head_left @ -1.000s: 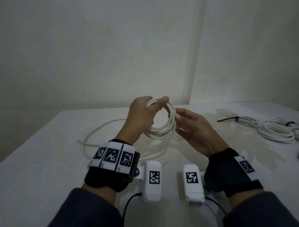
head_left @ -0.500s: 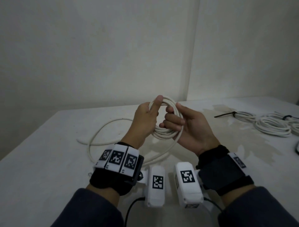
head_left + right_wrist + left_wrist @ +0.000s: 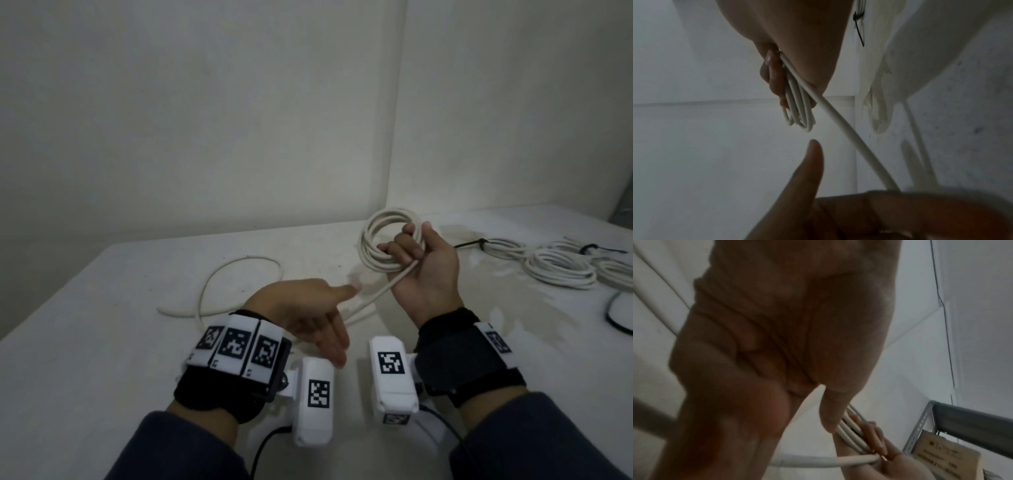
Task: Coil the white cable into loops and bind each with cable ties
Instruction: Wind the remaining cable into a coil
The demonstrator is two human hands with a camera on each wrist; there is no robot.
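Note:
My right hand [image 3: 407, 245] is raised over the table [image 3: 102, 342], fingers curled round a coil of white cable [image 3: 375, 236] with several loops. In the right wrist view the coil [image 3: 797, 105] hangs from those fingers. The cable's loose tail [image 3: 376, 294] slopes down-left from that hand, passes by my left hand [image 3: 325, 318] and ends in a wide loop [image 3: 239, 270] lying on the table. The left hand is open and holds nothing, its fingers straight and thumb out; its palm [image 3: 777, 345] fills the left wrist view, with the tail [image 3: 818, 462] below it.
Coiled white cables [image 3: 561, 270] bound with black ties [image 3: 479, 244] lie at the table's far right. A black cord [image 3: 616, 318] curves at the right edge. Walls meet in a corner behind the table. A metal shelf frame [image 3: 962, 418] shows in the left wrist view.
The coil passed from my left hand to my right, which carried it right and away. The left hand let go, opened and dropped back toward me.

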